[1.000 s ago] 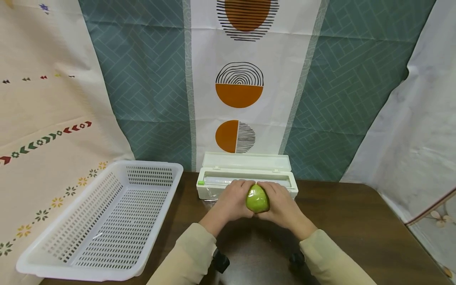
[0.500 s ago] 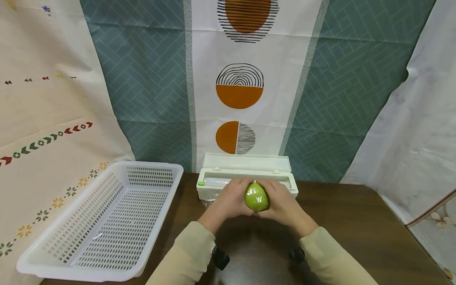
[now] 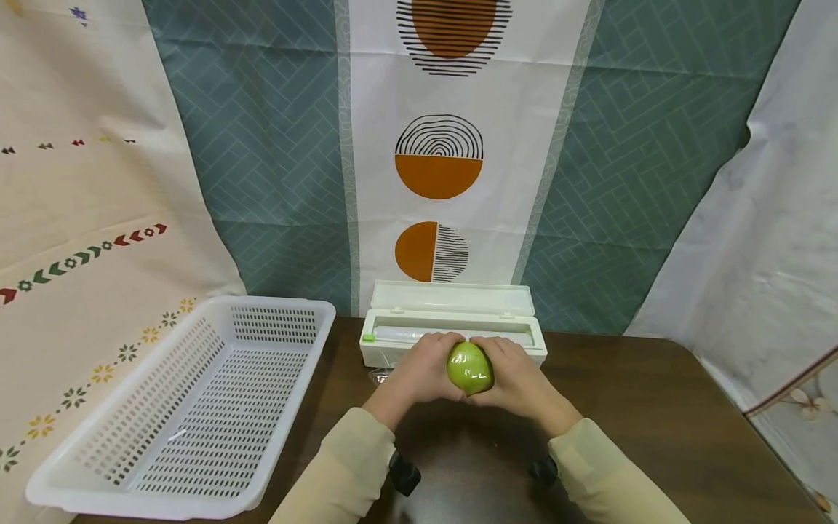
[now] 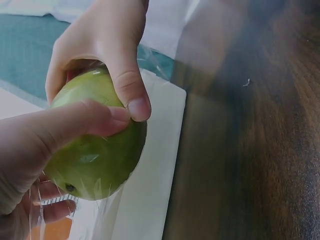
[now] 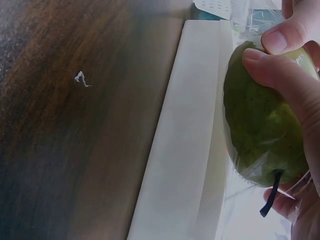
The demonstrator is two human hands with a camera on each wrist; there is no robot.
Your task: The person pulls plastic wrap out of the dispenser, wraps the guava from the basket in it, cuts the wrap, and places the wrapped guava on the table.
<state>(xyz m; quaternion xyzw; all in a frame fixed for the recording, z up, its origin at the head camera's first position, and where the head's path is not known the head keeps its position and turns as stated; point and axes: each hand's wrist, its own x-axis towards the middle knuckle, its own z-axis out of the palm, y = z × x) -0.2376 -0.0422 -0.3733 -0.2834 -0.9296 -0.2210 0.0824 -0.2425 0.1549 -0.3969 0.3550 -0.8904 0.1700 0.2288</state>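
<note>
Both hands hold a green pear (image 3: 470, 368) between them, above the front of a white cling film dispenser (image 3: 452, 354). The left hand (image 3: 425, 371) grips it from the left and the right hand (image 3: 513, 375) from the right. Clear cling film (image 4: 97, 192) lies tight and shiny over the fruit, with loose wrinkled folds by the left fingers. In the left wrist view the two thumbs meet on the pear's near side. Its dark stem (image 5: 270, 195) sticks out near the right palm. Under the palms the far side of the pear is hidden.
The dispenser's lid (image 3: 452, 297) stands raised, with a film roll (image 3: 399, 333) inside. To the left is a white perforated basket (image 3: 262, 466). A small white scrap (image 5: 81, 78) lies on the dark wooden table (image 3: 628, 407). Patterned cloths (image 3: 281, 145) hang behind.
The hands and pear shift very slightly to the left and the pear tilts a little between them. Both hands keep their hold; the basket and dispenser stay put.
</note>
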